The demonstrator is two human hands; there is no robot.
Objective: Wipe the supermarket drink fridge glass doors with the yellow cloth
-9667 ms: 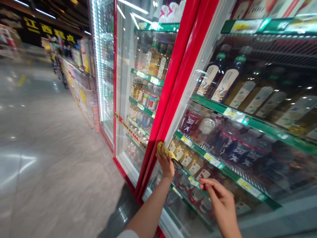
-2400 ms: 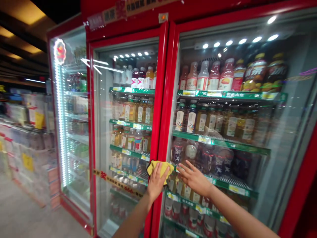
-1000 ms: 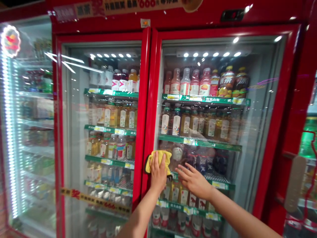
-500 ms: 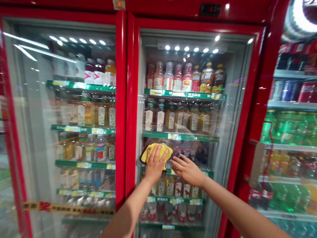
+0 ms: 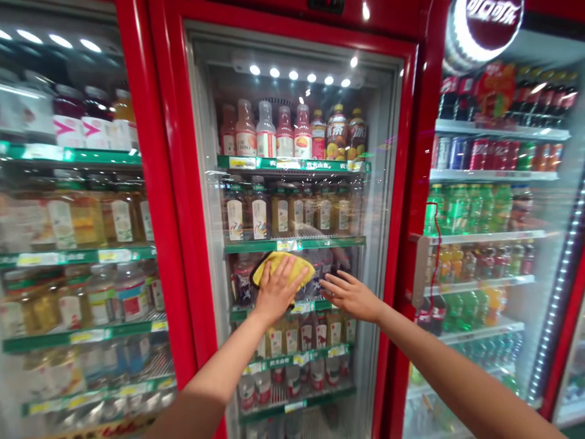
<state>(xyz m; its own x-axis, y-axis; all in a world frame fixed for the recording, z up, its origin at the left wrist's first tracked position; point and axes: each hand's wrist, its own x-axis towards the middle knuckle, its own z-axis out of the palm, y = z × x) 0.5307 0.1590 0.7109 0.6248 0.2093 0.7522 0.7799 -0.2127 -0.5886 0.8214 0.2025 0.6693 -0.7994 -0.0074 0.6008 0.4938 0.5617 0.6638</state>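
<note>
My left hand (image 5: 278, 290) presses a folded yellow microfiber cloth (image 5: 278, 268) flat against the glass door (image 5: 292, 210) of a red-framed drinks fridge. To the right of it, my right hand (image 5: 350, 296) is held open with spread fingers and nothing in it, level with the cloth and close to the same glass. I cannot tell if it touches the pane. Behind the glass, green-edged shelves carry rows of bottled drinks (image 5: 278, 219).
A second glass door with a red frame (image 5: 176, 183) stands to the left. On the right is a fridge of cans and green bottles (image 5: 470, 207), topped by a round Coca-Cola sign (image 5: 484, 24). Reflections cross the glass.
The view has swung right along the fridges. The cloth has gone from the red door post onto the glass, and both hands have shifted right with it.
</note>
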